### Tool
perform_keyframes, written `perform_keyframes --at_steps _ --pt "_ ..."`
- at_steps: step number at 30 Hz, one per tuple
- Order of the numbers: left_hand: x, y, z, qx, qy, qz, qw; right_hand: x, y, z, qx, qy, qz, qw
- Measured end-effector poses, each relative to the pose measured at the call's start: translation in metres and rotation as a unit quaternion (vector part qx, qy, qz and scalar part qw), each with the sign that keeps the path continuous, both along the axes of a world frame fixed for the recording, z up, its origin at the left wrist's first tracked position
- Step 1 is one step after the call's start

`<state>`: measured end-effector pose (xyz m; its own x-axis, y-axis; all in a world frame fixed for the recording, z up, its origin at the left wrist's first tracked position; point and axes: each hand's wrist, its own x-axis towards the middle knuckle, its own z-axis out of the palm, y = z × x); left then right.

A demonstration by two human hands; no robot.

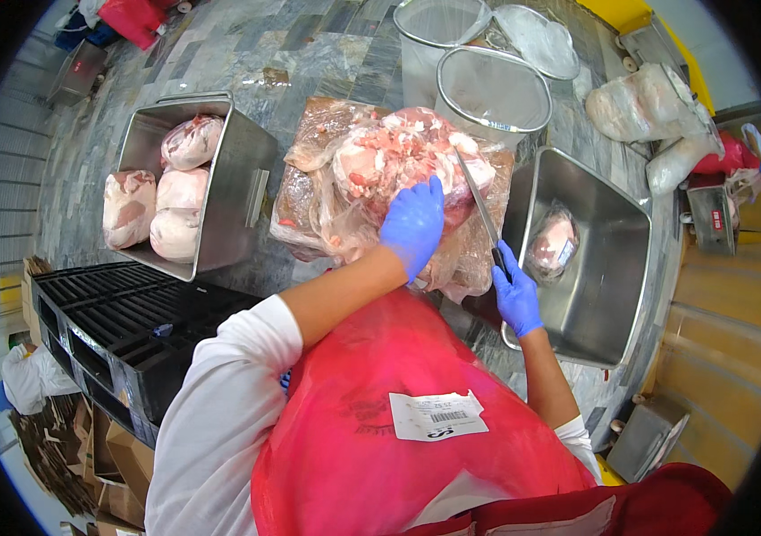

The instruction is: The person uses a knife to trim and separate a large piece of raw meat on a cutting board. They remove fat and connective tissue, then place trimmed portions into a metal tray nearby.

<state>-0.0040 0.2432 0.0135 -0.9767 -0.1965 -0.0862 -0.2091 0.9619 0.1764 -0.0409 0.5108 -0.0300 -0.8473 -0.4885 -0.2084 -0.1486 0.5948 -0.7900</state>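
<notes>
The right hand (516, 290) grips the knife (479, 202); the left hand (414, 223) (closure unclear) could slip on fatty meat (403, 147), getting cut.

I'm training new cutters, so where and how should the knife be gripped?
Probably best by its black handle, coming from the person's near right side, as the right hand does: the long blade points away over the raw meat, leaving the handle toward the body.

Your red apron (336, 447) carries a white label (414, 416) with barcode and print. You've also got a small pale label (567, 251) on the wrapped meat (544, 234), right-hand tub (611, 259), and a red sticker (717, 221), far-right metal box (707, 241); both too small to read.
</notes>
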Motion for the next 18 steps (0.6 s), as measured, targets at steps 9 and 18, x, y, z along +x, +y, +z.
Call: perform_keyframes --at_steps 9,18 --pt "0.052 -0.007 -0.021 0.001 0.124 -0.110 0.986 -0.001 -0.041 0.144 0.193 0.116 0.132 0.965" --pt "0.059 -0.073 -0.005 0.214 0.026 -0.047 0.975 -0.029 -0.149 0.249 0.451 0.322 0.349 0.756"
